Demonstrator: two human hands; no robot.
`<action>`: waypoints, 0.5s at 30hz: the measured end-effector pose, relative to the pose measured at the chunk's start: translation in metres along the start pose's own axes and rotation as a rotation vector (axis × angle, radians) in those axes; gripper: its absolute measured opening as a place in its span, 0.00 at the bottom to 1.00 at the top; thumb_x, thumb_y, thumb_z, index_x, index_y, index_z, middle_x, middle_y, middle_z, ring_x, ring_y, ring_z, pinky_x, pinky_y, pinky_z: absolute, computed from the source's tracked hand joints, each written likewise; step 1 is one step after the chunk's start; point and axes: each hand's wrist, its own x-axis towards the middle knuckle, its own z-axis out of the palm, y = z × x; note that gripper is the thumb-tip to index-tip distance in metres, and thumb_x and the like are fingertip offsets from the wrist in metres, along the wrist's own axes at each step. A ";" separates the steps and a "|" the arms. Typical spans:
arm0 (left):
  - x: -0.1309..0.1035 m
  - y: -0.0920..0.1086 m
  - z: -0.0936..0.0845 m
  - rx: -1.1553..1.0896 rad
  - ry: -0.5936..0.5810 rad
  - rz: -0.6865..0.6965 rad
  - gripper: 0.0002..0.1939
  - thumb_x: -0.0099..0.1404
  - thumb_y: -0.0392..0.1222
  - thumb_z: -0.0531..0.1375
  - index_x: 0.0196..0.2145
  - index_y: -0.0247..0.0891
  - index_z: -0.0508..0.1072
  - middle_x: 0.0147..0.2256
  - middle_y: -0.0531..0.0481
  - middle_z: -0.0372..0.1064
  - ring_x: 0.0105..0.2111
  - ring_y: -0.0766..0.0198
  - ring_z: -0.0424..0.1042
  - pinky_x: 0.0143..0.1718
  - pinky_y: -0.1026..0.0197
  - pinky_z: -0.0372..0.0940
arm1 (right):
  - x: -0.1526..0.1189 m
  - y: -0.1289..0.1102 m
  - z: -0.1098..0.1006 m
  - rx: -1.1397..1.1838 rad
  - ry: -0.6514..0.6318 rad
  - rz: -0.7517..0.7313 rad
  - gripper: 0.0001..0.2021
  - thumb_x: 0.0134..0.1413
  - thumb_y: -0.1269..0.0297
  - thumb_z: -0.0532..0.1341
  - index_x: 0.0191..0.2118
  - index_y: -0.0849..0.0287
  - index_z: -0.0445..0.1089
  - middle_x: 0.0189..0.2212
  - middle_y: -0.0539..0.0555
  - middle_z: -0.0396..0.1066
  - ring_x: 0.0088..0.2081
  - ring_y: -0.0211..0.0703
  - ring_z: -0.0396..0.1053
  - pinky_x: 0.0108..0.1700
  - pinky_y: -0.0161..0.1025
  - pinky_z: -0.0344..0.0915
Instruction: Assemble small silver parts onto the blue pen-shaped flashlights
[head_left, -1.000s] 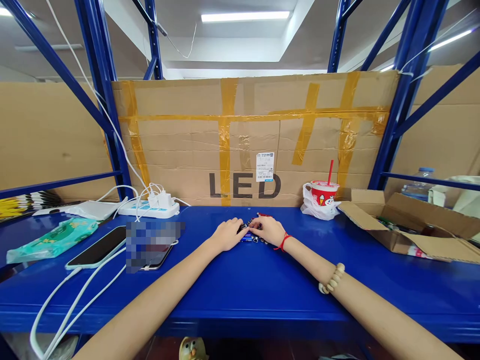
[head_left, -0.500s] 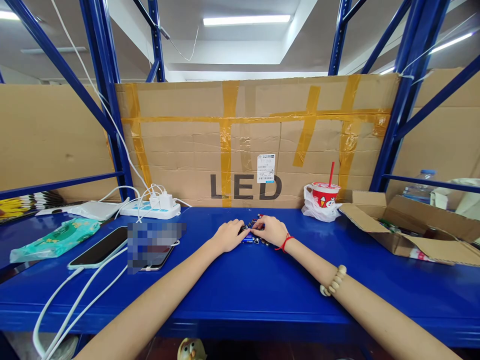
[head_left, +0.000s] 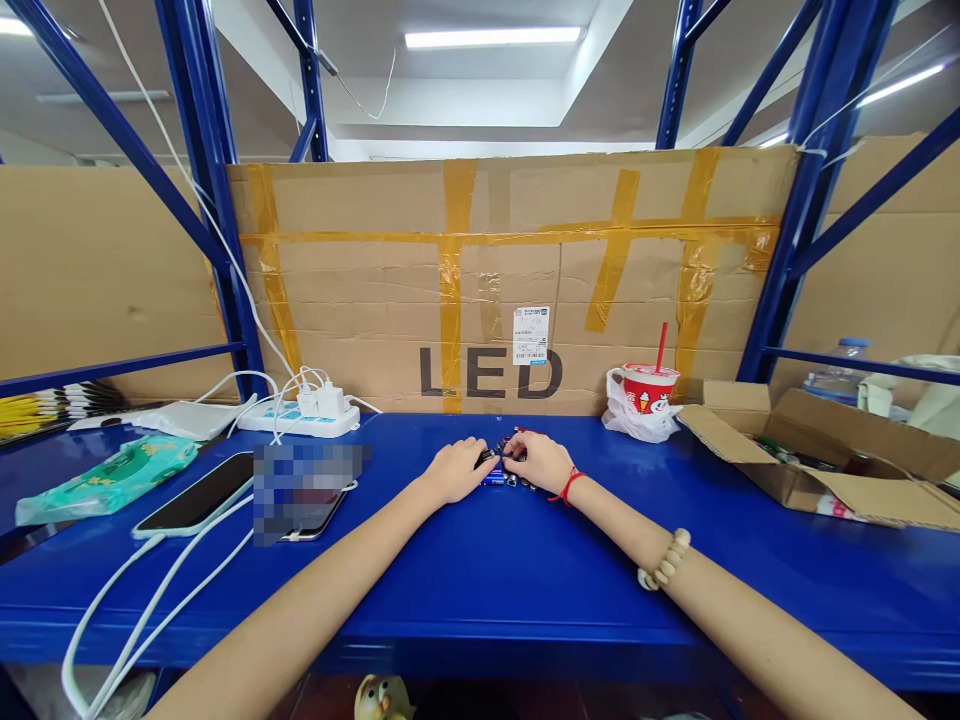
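Several small batteries (head_left: pixel 493 478), blue, dark and silver, lie in a cluster on the blue shelf top between my hands. My left hand (head_left: pixel 455 470) rests at the cluster's left side, its fingers closed round a dark battery (head_left: pixel 484 458). From the right, my right hand (head_left: pixel 541 461) reaches into the same pile with thumb and index finger bent together. Whatever is between those fingertips is too small and too covered to make out. The tips of both hands nearly meet, and they hide part of the pile.
Left of my arms lie phones (head_left: pixel 199 495) with white cables, a power strip (head_left: pixel 330 420) and a green tissue pack (head_left: pixel 112 478). At the right stand a red cup (head_left: pixel 646 390) with a straw and an open cardboard box (head_left: pixel 810 480). A cardboard panel (head_left: pixel 360 300) closes the back.
My right fingertips have drawn slightly apart from the left thumb. Otherwise both hands stay at the pile of batteries, and the view shifts very slightly.
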 end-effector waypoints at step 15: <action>-0.001 0.002 -0.002 -0.008 -0.001 -0.010 0.21 0.63 0.54 0.38 0.34 0.39 0.62 0.36 0.47 0.64 0.36 0.59 0.65 0.36 0.57 0.60 | 0.000 0.000 -0.005 -0.060 -0.014 0.031 0.08 0.45 0.61 0.55 0.30 0.50 0.72 0.30 0.45 0.72 0.35 0.36 0.68 0.30 0.31 0.59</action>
